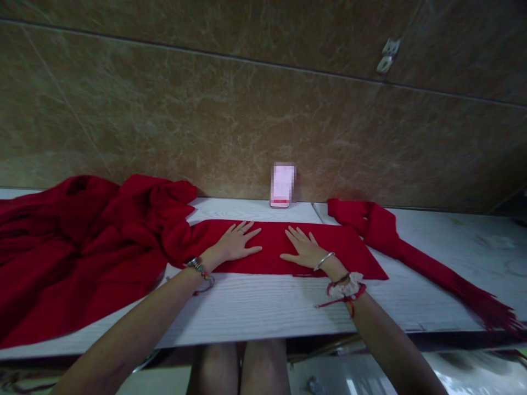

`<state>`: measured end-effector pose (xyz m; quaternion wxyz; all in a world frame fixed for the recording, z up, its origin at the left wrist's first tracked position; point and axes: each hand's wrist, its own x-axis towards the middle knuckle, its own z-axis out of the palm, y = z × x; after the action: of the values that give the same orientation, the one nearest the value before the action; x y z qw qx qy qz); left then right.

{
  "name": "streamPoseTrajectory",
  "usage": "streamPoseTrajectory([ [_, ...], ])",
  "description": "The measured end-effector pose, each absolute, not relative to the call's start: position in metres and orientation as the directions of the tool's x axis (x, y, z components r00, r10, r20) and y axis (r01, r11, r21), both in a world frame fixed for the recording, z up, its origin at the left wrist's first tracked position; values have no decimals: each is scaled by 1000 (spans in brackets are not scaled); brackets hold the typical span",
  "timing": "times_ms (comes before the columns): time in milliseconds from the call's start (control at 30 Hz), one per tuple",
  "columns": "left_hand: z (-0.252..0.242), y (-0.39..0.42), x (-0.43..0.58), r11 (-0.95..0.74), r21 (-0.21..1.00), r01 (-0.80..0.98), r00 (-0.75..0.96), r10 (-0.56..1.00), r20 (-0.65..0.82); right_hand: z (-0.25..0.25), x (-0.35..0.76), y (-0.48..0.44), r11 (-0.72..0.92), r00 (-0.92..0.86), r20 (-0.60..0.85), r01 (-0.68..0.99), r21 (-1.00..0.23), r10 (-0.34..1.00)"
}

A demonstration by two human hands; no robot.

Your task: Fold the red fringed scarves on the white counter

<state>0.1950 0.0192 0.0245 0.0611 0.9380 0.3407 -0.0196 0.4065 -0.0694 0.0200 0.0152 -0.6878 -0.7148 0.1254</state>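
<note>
A flat band of red cloth (272, 247) lies across the middle of the white table. My left hand (237, 241) rests palm down on its left part, fingers spread. Palm down as well, my right hand (303, 249) presses on the cloth farther right, its fingers apart. Bare red fabric shows between the two hands. At its right end the band comes to a slanted point. To the left it runs into a large rumpled heap of red fabric (102, 247). On the right lies a red fringed scarf (411, 255), touching or close to the band's upper right edge.
A phone (282, 185) with a blurred screen leans against the brown marbled wall (230, 115) behind the table. The white wood-grain table (247, 307) is narrow, its front edge close to my knees. A small white fitting (387, 56) is fixed high on the wall.
</note>
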Motion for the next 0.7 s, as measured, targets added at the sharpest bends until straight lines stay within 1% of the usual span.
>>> streamPoseTrajectory([
  [133,19,23,187,-733,103,673,740,670,-64,23,410,-71,21,-66,-217,979,-203,974],
  [200,19,23,184,-711,113,694,719,691,-72,23,410,-70,20,-69,-212,975,-222,975],
  [267,20,23,183,-694,125,709,704,705,-85,21,409,-68,3,-42,-155,971,-241,987],
  [333,21,22,183,-685,131,716,697,711,-94,20,405,-64,-23,8,-63,971,-239,998],
  [400,21,22,184,-682,131,719,694,714,-92,19,398,-57,-22,27,20,977,-211,999],
  [433,21,22,184,-682,129,720,693,715,-89,19,393,-53,-3,11,38,982,-190,999],
  [500,20,22,184,-683,125,720,694,716,-83,20,382,-45,66,-64,15,985,-157,998],
  [600,19,22,182,-685,127,718,695,715,-71,20,363,-33,163,-174,-68,976,-142,982],
  [700,18,22,181,-681,128,721,691,720,-63,17,357,-27,190,-202,-83,974,-126,976],
])
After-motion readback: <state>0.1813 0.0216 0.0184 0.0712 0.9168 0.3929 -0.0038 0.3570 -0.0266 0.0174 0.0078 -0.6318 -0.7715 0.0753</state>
